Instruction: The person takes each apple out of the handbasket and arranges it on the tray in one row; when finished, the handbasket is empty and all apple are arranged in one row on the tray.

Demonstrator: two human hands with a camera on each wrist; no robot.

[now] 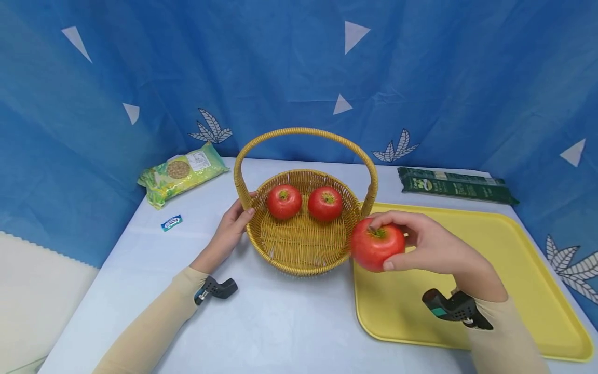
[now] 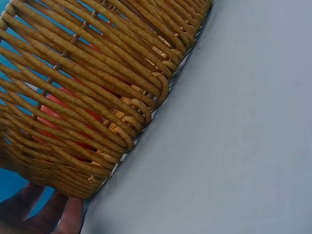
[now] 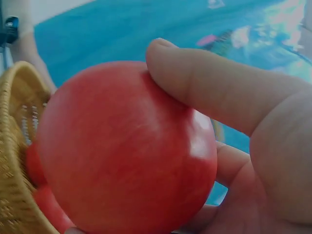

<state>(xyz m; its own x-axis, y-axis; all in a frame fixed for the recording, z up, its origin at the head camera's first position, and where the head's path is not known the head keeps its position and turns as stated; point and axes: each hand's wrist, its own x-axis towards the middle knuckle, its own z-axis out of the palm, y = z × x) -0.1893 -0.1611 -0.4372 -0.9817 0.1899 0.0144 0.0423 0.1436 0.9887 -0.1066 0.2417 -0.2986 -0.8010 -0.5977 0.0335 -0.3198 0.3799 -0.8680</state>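
Currently | right hand (image 1: 434,246) pinching red fruit (image 1: 369,250) | left hand (image 1: 231,224) gripping wicker basket (image 1: 299,243) | two more fruits (image 1: 284,202) inside

green-yellow pkt (image 1: 183,172) w/ white label (image 1: 199,160) lies slantwise at far l corner of white tbl (image 1: 289,322); small blue-green sachet (image 1: 171,223) nearer, apart from it, print too tiny to read. long dark green pkg (image 1: 458,185) at back r, nr blue curtain (image 1: 280,67) w/ white triangles (image 1: 356,35) & b/w leaf prints (image 1: 210,127) low down.
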